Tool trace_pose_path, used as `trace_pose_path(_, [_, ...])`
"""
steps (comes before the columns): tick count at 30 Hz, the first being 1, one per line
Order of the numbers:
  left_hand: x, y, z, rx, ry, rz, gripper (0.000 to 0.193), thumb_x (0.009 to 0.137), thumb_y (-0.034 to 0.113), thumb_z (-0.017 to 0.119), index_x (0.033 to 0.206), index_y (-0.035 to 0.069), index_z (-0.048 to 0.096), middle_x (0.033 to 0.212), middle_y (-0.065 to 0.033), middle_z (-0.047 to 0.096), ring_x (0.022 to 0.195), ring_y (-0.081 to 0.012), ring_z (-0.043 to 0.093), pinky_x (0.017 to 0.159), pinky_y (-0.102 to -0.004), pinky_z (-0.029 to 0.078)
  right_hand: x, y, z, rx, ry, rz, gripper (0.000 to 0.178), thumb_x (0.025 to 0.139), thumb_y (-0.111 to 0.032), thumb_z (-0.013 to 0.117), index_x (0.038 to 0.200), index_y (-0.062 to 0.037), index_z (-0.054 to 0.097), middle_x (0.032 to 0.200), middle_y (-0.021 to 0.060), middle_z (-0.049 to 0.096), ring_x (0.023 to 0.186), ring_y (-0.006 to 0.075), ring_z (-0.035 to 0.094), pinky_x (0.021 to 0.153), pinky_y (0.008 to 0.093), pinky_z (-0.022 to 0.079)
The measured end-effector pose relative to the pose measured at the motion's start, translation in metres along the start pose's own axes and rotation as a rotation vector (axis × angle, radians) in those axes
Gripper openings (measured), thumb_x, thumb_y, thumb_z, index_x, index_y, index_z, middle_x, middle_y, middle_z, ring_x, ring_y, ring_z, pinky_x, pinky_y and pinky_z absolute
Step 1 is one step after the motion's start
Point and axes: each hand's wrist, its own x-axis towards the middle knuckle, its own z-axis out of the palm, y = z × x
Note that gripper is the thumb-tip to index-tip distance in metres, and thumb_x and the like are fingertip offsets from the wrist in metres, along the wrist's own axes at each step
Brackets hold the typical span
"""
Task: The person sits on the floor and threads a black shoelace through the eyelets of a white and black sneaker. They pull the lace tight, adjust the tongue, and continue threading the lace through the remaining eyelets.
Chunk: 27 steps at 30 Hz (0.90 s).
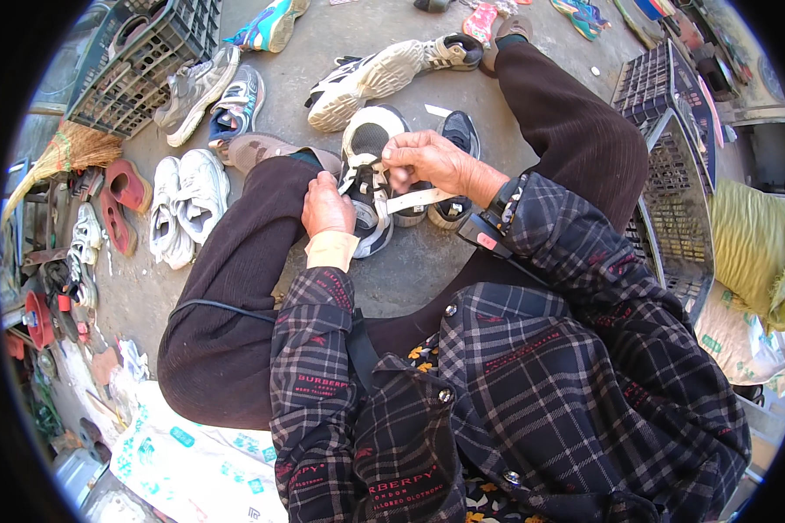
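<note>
the fingers of your right hand are nearly closed, thumb against fingertip, and seem to pinch the white lace over the front of the shoe. those of your left hand are bent in at the shoe's near left side; your own knuckles hide their tips, so you can't tell from here how firmly they grip or on what. the shoe is on the floor between your legs, its pale toe pointing away from you, with a pair of dark shoes just to its right. a pale strip stretches from the shoe toward your right wrist; whether it is the lace's loose end is not clear. the likeliest trouble is the lace slipping out of that small pinch, since only the tips appear to have it. if your left hand is merely resting there, a pull from the right could swing or tip the shoe rather than draw the lace. a sideways tug might also leave the lace twisted or one end longer than the other. the strip passes over the neighbouring dark pair, so it could snag there, and the watch on your right wrist could catch it if your arm dropped lower.
</note>
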Motion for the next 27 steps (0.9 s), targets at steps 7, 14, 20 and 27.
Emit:
trace_pose_path(7, [0.001,0.002,-0.001,0.056,-0.025,-0.005,0.026,0.070,0.007,0.063,0.092,0.004,0.050,0.095,-0.0160,0.054,0.093,-0.0341,0.054,0.077,-0.0428,0.045,-0.013,-0.039,-0.021,-0.317,-0.220,0.043,0.022,0.080,-0.021,0.061,0.075,0.0001,0.062,0.065,0.0033,0.057,0.057,0.0097,0.052,0.055,0.0260,0.044])
trace_pose_path(14, [-0.001,0.005,0.000,0.103,0.016,-0.015,0.025,0.071,0.007,0.061,0.092,0.004,0.049,0.096,-0.0162,0.054,0.093,-0.0343,0.054,0.076,-0.0426,0.046,-0.009,-0.044,-0.021,0.249,-0.334,-0.064,0.022,0.084,-0.016,0.056,0.094,0.0044,0.056,0.077,0.0082,0.057,0.061,0.0106,0.050,0.063,0.0285,0.045])
trace_pose_path(20, [0.002,0.001,0.005,0.078,0.064,0.010,0.020,0.074,0.007,0.057,0.093,0.004,0.051,0.094,-0.0163,0.054,0.091,-0.0343,0.054,0.075,-0.0426,0.046,-0.018,-0.044,0.005,0.415,-0.316,-0.287,0.035,0.083,-0.014,0.058,0.111,0.0048,0.053,0.095,0.0142,0.060,0.089,0.0239,0.059,0.086,0.0398,0.045])
trace_pose_path(27, [0.000,-0.003,0.008,0.099,0.063,0.037,0.016,0.077,0.009,0.053,0.093,0.005,0.052,0.094,-0.0154,0.054,0.092,-0.0344,0.054,0.075,-0.0434,0.046,-0.040,-0.109,-0.004,-0.752,-0.140,0.048,0.020,0.081,-0.019,0.061,0.079,0.0011,0.061,0.060,-0.0020,0.051,0.046,0.0038,0.039,0.041,0.0200,0.029])
